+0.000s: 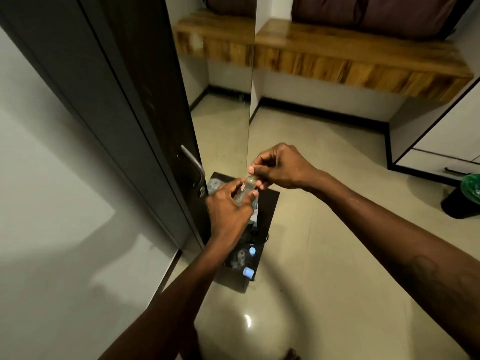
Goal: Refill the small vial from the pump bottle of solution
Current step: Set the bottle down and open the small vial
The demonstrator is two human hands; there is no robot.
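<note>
A small clear vial (pixel 248 183) with a red-printed label is held in front of me above a dark shelf (pixel 270 203). My left hand (pixel 228 206) wraps around its body. The thumb and fingers of my right hand (pixel 278 166) pinch the vial's top end. Whether a cap sits under those fingers is hidden. Below my left forearm, on the shelf, stand a clear pump-style bottle (pixel 240 257) and two bottles with light-blue caps (pixel 249 272).
A dark door with a metal lever handle (pixel 193 162) stands just left of the shelf, beside a tall mirror (pixel 223 105). A wooden bench (pixel 363 55) runs along the far wall. A dark bin with a green liner (pixel 465 196) sits on the glossy tiled floor at right.
</note>
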